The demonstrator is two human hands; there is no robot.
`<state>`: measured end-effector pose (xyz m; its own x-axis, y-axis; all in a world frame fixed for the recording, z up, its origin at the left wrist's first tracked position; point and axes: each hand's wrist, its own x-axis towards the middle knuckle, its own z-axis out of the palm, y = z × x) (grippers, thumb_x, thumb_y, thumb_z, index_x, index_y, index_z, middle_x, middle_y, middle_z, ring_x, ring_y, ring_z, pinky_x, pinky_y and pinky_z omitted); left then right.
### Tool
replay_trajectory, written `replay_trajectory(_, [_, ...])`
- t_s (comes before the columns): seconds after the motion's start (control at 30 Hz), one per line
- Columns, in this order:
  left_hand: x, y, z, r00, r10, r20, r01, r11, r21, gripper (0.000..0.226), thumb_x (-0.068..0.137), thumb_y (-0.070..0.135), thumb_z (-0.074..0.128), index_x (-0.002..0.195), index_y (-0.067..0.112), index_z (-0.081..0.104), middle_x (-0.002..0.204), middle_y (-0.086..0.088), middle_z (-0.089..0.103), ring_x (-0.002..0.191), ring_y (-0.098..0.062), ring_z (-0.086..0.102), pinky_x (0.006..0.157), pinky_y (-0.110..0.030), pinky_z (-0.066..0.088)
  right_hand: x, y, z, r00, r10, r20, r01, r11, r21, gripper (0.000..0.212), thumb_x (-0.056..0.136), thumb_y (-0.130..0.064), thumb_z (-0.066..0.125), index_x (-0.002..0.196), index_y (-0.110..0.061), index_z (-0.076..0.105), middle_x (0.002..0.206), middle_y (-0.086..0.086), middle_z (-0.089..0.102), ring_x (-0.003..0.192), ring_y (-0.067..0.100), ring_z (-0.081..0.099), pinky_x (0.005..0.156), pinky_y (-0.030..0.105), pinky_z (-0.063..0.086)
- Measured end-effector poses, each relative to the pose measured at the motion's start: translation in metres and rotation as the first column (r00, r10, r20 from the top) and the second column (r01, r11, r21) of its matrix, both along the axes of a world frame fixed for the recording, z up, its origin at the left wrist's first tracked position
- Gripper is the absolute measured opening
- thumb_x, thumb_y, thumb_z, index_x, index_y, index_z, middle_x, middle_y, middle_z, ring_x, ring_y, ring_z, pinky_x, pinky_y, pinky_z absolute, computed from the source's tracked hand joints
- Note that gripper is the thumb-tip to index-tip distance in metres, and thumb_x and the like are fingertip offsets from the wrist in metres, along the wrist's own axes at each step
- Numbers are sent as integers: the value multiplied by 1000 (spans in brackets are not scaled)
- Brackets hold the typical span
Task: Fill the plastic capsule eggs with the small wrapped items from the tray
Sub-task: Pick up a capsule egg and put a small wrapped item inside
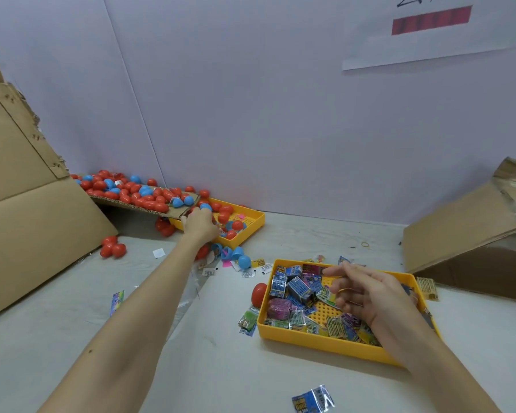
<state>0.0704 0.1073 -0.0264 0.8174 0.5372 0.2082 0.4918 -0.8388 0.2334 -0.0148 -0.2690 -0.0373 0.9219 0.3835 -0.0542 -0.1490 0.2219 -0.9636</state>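
Observation:
My left hand [200,226] reaches over the near rim of the far yellow tray [255,219], which holds red and blue capsule eggs. Its fingertips meet a blue egg [205,207]; the hand hides whether they grip it. Over the near yellow tray [319,341], full of small wrapped packets [298,289], my right hand [367,296] hovers with fingers loosely spread and nothing held. A closed red egg [259,293] lies against that tray's left side.
Many eggs are piled on a cardboard flap [131,204] by the big box [27,189] at left. Blue egg halves [236,254] and loose packets lie between the trays. One packet [313,400] lies near me. Another cardboard box [471,234] stands at right.

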Motion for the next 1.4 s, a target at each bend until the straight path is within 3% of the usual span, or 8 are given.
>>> replay_trajectory(0.27, [-48,-55,6,899,-268,348,354,911,-214,38,103,11,55,141,12,54,131,-11,52,106,-13,48,89,-21,41,-2,-1,2,1000,-11,-16,11,1000,-3,32,104,-21,54,96,-2,78,75,11,68,58,16,60,51,22,50])
replay_trajectory(0.43, [-113,-143,10,667,-431,607,653,731,-199,32,96,19,69,126,14,59,117,4,66,106,-7,62,90,-15,49,-6,-1,6,999,-32,-13,32,999,0,25,105,-18,53,110,-5,73,76,9,70,61,16,62,52,21,51])
replay_trajectory(0.53, [-135,-190,9,596,-523,609,748,637,-185,28,93,26,74,117,19,60,108,11,67,103,-5,63,87,-17,52,-10,-1,8,997,0,75,2,1000,-23,24,104,-25,55,118,-13,71,97,11,76,77,23,72,60,24,57])
replay_trajectory(0.7, [-139,-220,-5,627,-537,564,690,719,-83,31,89,15,76,116,21,64,108,8,69,101,-12,61,89,-32,51,-19,1,8,952,49,302,3,986,-169,31,88,-34,76,118,-27,72,110,-2,77,100,15,74,80,27,60])
replay_trajectory(0.83, [-144,-213,-11,623,-531,574,658,753,-18,38,83,11,80,118,20,67,111,5,71,103,-17,61,90,-31,52,-18,6,5,874,68,480,110,936,-334,29,82,-26,85,109,-27,75,100,-9,77,97,8,71,82,24,58])
replay_trajectory(1.13, [-153,-214,-6,517,-627,582,703,699,129,32,80,14,85,109,7,74,105,-5,73,99,-23,65,86,-36,55,-24,10,-3,811,-24,584,261,909,-325,16,83,-34,83,88,-22,74,79,-4,74,74,11,70,69,26,58])
replay_trajectory(1.27, [-152,-212,-2,487,-571,661,734,677,44,27,84,11,82,110,10,75,106,-2,66,96,-12,63,84,-23,54,-24,8,4,861,-32,507,201,938,-282,38,92,-59,59,93,-24,75,75,-2,71,64,11,62,57,23,49])
replay_trajectory(1.4, [-152,-205,1,549,-415,725,705,696,-136,40,83,18,83,120,16,67,103,4,61,97,-3,60,84,-14,53,-18,6,-2,779,-116,617,421,825,-377,20,103,-33,58,103,-19,72,88,-3,72,79,6,64,66,15,47])
